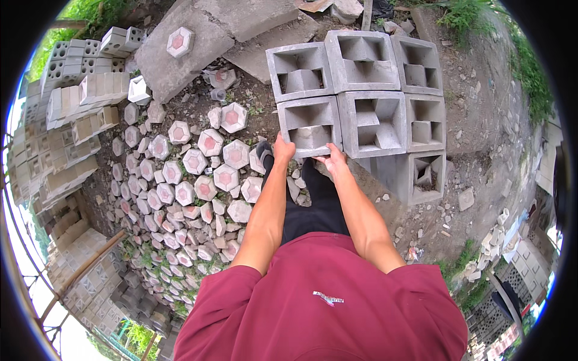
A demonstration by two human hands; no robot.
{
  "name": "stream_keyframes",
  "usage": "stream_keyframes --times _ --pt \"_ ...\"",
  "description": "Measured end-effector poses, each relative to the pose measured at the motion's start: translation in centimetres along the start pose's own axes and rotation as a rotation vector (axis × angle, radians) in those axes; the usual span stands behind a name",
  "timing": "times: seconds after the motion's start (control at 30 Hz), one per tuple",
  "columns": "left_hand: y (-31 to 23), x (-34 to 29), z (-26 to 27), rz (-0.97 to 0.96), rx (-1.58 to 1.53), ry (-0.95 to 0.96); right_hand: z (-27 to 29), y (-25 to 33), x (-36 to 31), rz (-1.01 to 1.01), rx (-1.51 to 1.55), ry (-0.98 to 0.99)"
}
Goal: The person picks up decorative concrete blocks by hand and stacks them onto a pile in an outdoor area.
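Note:
Both my hands are on a grey concrete ventilation block [287, 115], the near left one in a group of square blocks with slanted inner walls. My left hand [283, 148] grips its lower left corner, thumb on the front edge. At the lower right edge, my right hand [334, 160] holds it with the fingers partly hidden underneath. Right beside it stands another ventilation block [394, 144]. Behind the held block is a further one [300, 53], close against its far edge. Whether the held block rests on something or hangs in my hands, I cannot tell.
Hexagonal pavers [210, 142] with reddish centres cover the ground to the left. Large concrete slabs [180, 66] lie at the far left, beyond the pavers. Stacked pale blocks [102, 90] line the left side. One more ventilation block [426, 195] stands at the near right of the group.

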State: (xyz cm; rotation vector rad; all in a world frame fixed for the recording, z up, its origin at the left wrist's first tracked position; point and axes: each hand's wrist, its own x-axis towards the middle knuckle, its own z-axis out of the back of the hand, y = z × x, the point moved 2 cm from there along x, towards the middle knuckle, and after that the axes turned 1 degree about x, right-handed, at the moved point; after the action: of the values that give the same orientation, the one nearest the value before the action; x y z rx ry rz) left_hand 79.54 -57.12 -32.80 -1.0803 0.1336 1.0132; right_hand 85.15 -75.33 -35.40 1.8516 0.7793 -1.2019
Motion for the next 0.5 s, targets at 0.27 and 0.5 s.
stream_keyframes --times 0.27,0.5 --pt "4.4 -5.9 2.9 0.023 -0.184 -0.004 1.7 -2.0 -6.1 0.066 -0.205 0.088" --pt "3.7 -12.6 8.7 0.234 -1.102 -0.110 -3.2 -1.0 -13.7 0.137 -0.574 0.258"
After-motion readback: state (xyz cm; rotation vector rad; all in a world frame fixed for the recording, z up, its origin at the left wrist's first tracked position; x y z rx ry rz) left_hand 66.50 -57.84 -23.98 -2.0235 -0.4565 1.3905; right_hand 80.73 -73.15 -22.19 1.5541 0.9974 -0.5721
